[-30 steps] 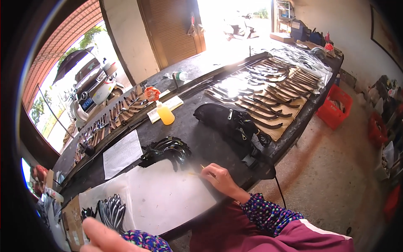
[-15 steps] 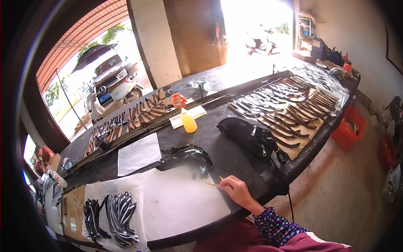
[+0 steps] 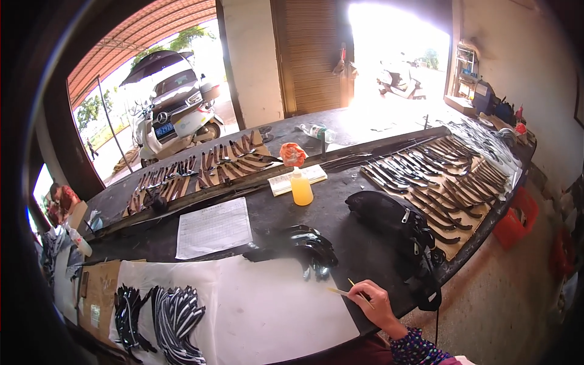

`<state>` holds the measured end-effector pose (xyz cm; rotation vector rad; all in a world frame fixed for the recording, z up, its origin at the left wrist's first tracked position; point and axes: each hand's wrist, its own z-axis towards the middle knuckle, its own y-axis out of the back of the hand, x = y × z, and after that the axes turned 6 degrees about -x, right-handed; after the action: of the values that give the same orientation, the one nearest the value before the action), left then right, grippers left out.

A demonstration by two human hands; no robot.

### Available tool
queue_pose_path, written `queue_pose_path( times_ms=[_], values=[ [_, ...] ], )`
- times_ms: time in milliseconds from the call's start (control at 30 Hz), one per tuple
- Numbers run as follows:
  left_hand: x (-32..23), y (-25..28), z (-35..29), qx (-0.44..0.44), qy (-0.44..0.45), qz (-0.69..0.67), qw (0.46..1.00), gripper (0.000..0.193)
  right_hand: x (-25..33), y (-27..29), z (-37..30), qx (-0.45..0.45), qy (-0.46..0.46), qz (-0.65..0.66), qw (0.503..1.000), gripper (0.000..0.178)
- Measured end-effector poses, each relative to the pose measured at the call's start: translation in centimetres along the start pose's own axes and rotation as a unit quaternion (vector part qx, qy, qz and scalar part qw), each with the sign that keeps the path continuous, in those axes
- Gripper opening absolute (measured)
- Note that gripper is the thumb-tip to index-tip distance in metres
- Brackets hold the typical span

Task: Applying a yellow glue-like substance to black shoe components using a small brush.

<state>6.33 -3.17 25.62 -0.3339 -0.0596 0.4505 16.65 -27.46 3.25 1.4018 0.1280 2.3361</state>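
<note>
My right hand (image 3: 374,304) is closed above the near right corner of the white sheet (image 3: 277,313). In its fingers are two slim yellowish sticks (image 3: 338,292), their ends pointing apart; I cannot make out what kind of tool they are. Just beyond the hand, at the sheet's far edge, lies a pile of glossy black curved strips (image 3: 313,246). On the sheet's left part are two bundles, one of dark strips (image 3: 129,316) and one of black-and-white strips (image 3: 176,322). My left hand does not show.
A black bag (image 3: 389,219) lies right of the strips. Beyond stand a bottle of yellow liquid (image 3: 301,190) and a printed paper (image 3: 214,228). Rows of curved dark strips (image 3: 447,176) lie on cardboard at the right. A red crate (image 3: 516,219) is on the floor; a person (image 3: 62,201) is at far left.
The view has shifted, so the table's things appear further right or lower. My right hand still grips the yellowish sticks, which now show more clearly as crossing.
</note>
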Motion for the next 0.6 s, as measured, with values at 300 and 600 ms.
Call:
queue_pose_path(
  times_ms=[300,600],
  values=[
    [2.8,5.3,-5.3,0.213,-0.225,0.145,0.940,0.046,0.0,-0.4,0.5,0.015,-0.098,0.073,0.992,0.009],
    [7.6,17.8,-10.5,0.399,0.165,0.545,0.719,0.022,5.1,-4.9,4.2,0.165,0.010,0.110,0.980,0.007]
  ],
)
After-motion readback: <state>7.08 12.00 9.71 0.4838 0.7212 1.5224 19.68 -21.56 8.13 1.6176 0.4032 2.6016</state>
